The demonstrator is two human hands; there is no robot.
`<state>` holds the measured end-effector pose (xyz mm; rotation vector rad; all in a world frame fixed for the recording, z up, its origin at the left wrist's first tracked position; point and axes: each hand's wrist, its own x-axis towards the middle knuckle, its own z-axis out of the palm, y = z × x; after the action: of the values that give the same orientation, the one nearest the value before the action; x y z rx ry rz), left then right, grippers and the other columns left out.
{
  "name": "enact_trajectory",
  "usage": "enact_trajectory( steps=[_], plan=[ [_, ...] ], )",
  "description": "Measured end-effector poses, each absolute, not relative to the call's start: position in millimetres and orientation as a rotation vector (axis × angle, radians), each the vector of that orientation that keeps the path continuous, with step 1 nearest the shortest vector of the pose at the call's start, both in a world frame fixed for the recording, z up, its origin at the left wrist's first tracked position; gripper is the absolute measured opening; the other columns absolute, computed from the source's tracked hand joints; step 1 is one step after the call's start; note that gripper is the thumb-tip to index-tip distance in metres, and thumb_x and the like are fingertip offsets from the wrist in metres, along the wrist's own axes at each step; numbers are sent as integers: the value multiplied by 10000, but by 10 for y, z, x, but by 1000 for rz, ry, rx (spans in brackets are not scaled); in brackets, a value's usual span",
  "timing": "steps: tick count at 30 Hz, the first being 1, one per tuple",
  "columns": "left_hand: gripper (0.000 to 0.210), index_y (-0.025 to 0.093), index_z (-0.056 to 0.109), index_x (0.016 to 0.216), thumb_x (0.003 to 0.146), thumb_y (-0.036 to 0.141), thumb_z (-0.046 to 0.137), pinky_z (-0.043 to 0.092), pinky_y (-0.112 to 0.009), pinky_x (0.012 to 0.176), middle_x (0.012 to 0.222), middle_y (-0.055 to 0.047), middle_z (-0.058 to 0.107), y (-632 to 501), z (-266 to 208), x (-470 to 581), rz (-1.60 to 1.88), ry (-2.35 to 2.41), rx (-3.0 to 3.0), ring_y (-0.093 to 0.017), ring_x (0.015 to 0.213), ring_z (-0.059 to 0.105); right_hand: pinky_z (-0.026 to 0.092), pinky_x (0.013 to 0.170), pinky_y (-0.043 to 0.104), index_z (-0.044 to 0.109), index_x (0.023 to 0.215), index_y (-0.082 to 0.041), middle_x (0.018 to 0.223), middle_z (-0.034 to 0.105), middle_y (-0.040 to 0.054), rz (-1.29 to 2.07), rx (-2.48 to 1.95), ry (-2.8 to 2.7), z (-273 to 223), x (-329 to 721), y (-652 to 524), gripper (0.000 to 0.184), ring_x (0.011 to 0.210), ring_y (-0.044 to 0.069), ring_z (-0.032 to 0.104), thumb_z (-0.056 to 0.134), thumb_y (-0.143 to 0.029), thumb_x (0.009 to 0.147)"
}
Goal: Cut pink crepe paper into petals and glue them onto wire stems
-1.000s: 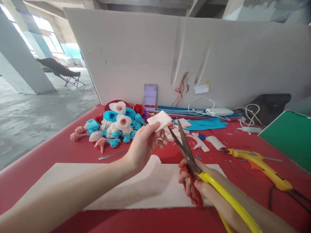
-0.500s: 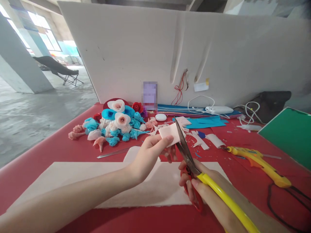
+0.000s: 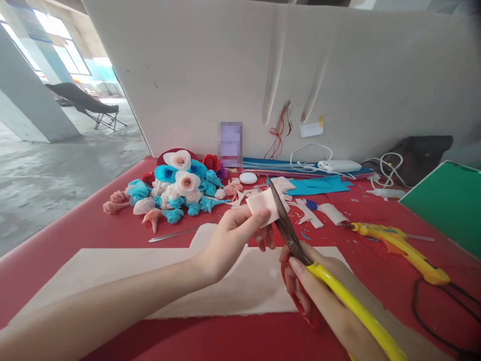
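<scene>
My left hand (image 3: 238, 235) pinches a small pale pink piece of paper (image 3: 257, 203), perhaps folded, between thumb and fingers above the table. In my right hand (image 3: 308, 281) is a pair of scissors (image 3: 288, 235) with dark metal blades, one red handle and one yellow handle. The blades lie along the right edge of the paper and look nearly closed there. Underneath both hands a large pale pink sheet (image 3: 180, 296) lies flat on the red table.
Paper flowers (image 3: 180, 190) in blue, white, pink and red are heaped at the left. Thin wires (image 3: 176, 233) lie before them. Paper scraps (image 3: 308, 213) and blue strips (image 3: 319, 185) lie behind my hands. A yellow glue gun (image 3: 402, 250) and green board (image 3: 447, 205) are at right.
The scissor blades have closed along the paper's right edge, and the handles have come closer together. My left hand keeps its pinch on the paper. The view has shifted slightly.
</scene>
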<state>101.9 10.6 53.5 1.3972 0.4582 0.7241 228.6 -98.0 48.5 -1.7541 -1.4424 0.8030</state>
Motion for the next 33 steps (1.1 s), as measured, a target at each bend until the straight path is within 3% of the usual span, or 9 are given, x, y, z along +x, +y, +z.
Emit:
enact_trajectory(
  steps=[8,19,26,33],
  plan=[
    [355,134,532,581,867,334,470,402,-248,559,554,-2,531,109,539,1016,748,473,1427,-107,537,518,313,353,214,429,698,-220,510,468,-22,659,-1808,-1434,575,2234,-1015,287,399,106,433,312,-397,891],
    [353,136,510,587,870,341,463,382,-237,550,549,11,499,137,522,1023,761,486,1431,-93,529,474,252,288,189,426,766,-227,449,323,-60,806,-1900,-1330,608,2230,-998,273,337,94,311,342,-466,867],
    [342,146,502,578,859,340,483,379,-240,551,546,16,496,162,513,1027,761,508,1416,-95,525,470,360,428,262,418,707,-228,516,469,-2,904,-1766,-1419,633,2322,-939,203,453,157,496,437,-402,810],
    [353,152,479,550,850,339,485,357,-240,538,541,22,464,178,517,1024,755,533,1431,-98,524,445,424,444,238,454,885,-215,568,566,1,1104,-1779,-1345,627,2261,-977,146,484,155,573,413,-342,826]
  ],
)
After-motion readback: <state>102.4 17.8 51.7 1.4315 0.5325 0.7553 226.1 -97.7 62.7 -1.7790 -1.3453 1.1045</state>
